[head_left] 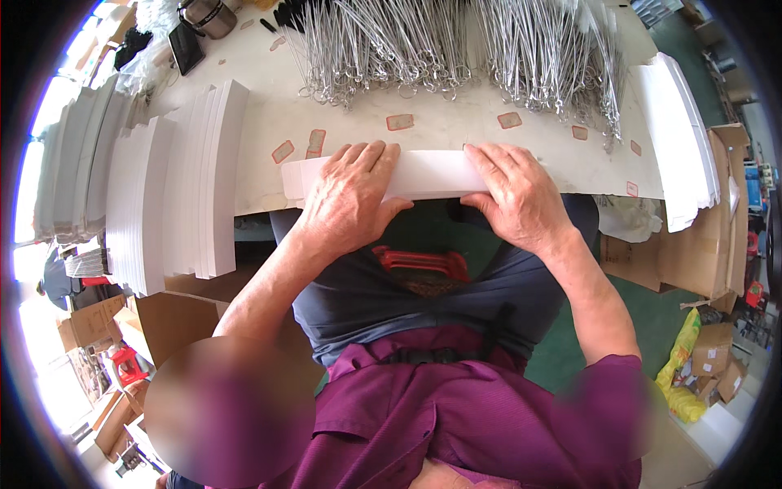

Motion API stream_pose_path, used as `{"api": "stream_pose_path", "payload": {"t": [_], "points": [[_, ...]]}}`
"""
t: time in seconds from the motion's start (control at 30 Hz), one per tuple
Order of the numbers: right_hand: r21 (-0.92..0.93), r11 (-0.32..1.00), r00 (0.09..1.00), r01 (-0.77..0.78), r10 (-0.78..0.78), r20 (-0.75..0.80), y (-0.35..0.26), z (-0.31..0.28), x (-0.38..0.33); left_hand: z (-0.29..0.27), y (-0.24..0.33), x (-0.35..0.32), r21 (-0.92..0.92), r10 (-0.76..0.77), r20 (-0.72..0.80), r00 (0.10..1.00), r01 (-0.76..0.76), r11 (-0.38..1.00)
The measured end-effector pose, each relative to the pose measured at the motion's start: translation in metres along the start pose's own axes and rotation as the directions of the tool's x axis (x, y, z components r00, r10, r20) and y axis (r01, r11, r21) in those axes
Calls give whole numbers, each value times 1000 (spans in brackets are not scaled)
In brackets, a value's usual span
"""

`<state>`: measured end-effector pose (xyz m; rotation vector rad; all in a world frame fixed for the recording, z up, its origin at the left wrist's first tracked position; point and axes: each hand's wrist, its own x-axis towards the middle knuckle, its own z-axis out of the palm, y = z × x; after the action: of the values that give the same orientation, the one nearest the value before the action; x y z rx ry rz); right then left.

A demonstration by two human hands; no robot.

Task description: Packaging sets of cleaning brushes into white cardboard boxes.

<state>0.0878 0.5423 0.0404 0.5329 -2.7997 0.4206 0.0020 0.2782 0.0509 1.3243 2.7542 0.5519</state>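
Note:
A long, narrow white cardboard box [433,173] lies crosswise along the near edge of the table. It looks like a slim carton, with flap-like creases at its left end. My left hand [350,196] presses on its left part, fingers together over the top and thumb at the near side. At the right end, my right hand [521,196] grips it the same way, fingertips at the far edge and thumb in front. Both palms hide parts of the box, including its right end.
Thin metal rods with ring ends [391,49] lie in two heaps at the back of the table [456,122]. White flat cartons [183,179] stand stacked at left, with more white cartons [672,138] at right. A metal flask [208,18] sits far left. Cardboard boxes [717,220] flank the table.

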Motion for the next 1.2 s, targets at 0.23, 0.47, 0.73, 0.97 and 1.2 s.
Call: {"api": "stream_pose_path", "payload": {"t": [0.23,0.47,0.73,0.97,1.2], "points": [[52,998,997,23,-18,-77,11,16,10,21,-6,2,-7,-32,-131,991,31,999],[52,998,998,45,-43,-36,8,19,2,35,-8,-12,53,25,-227,974,-13,999],[-59,998,999,-8,10,35,-17,36,-12,60,9,-28,193,2,-137,991,25,981],[-77,996,997,47,-43,56,-30,55,2,49,-3,-29,208,-85,-55,995,95,973],[-150,974,984,-168,175,38,9,25,-43,25,-40,-70,313,-159,-138,978,196,929]]}}
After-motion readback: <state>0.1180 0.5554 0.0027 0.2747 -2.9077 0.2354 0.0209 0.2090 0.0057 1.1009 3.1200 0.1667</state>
